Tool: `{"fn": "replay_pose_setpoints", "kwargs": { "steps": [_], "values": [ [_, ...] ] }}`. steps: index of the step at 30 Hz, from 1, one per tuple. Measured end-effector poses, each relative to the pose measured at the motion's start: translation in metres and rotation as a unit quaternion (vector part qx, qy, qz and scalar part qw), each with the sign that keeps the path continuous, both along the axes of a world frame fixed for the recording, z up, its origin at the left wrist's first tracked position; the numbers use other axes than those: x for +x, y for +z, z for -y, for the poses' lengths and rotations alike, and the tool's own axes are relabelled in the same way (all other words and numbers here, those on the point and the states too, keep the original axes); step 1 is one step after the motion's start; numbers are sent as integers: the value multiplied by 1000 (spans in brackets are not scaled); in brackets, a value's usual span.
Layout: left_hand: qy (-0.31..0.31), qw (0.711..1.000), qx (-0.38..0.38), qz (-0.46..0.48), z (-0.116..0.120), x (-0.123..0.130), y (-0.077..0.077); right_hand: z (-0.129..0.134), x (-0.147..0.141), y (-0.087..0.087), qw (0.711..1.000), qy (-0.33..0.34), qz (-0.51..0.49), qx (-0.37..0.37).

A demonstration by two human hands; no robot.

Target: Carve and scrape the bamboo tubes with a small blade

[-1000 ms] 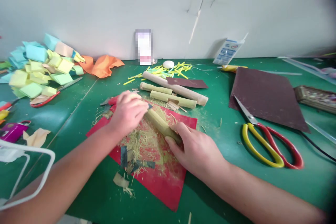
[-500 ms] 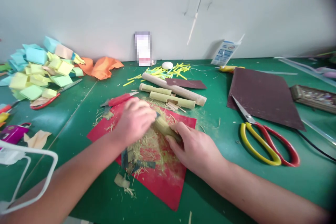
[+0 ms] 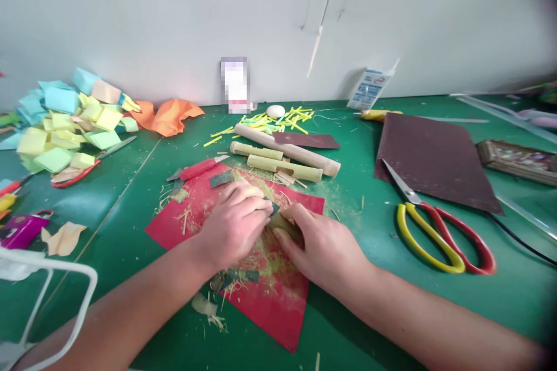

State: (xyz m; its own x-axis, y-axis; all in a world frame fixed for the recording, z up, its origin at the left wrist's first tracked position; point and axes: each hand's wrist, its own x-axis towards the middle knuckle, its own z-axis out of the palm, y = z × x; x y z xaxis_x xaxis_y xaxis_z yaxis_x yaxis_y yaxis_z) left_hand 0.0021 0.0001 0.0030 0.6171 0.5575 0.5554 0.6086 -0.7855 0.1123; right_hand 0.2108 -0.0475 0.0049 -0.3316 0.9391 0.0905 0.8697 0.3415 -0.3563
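My right hand (image 3: 324,240) is closed around a short bamboo tube (image 3: 285,225), held low over a red sheet of paper (image 3: 278,310). My left hand (image 3: 239,217) is closed too, with a small dark piece of sandpaper (image 3: 272,206) poking out past its fingers against the tube. Part of the tube is hidden under both hands. Shavings and yellowish dust cover much of the red sheet. Other dark scraps (image 3: 235,277) lie on it near my left wrist. Beyond the hands rest a red-handled knife (image 3: 198,168) and a cut bamboo piece (image 3: 285,167).
Large scissors (image 3: 430,232) lie at right, their tip on a big brown sandpaper sheet (image 3: 435,156). At left are folded paper pieces (image 3: 61,127), orange paper (image 3: 169,116) and a white wire frame (image 3: 87,278). Along the wall sit a white egg-shaped object (image 3: 275,111) and yellow strips (image 3: 261,123).
My left hand has slid along the tube toward my right hand, nearer to me, with the sandpaper. A dark scrap behind it has come into view. My right hand stays nearly still.
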Motion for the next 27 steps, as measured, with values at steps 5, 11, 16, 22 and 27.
{"fn": "replay_pose_setpoints", "kwargs": {
  "steps": [5, 11, 16, 22, 27],
  "values": [
    [82, 996, 40, 21, -2, -3, -1, 1, 1, 0, 1000, -10, 4, 14],
    [21, 999, 37, 14, -3, -1, -2, 1, 0, 0, 1000, -11, 2, 15],
    [-2, 1000, 4, 0, 0, -1, -2, 1, 0, 0, 1000, -10, -5, 4],
    [84, 995, 44, 21, -8, -8, -1, 1, 2, -1, 1000, -13, -10, 17],
    [19, 999, 27, 18, -5, -4, 0, 0, 2, -1, 1000, -13, -6, 22]
  ]
}}
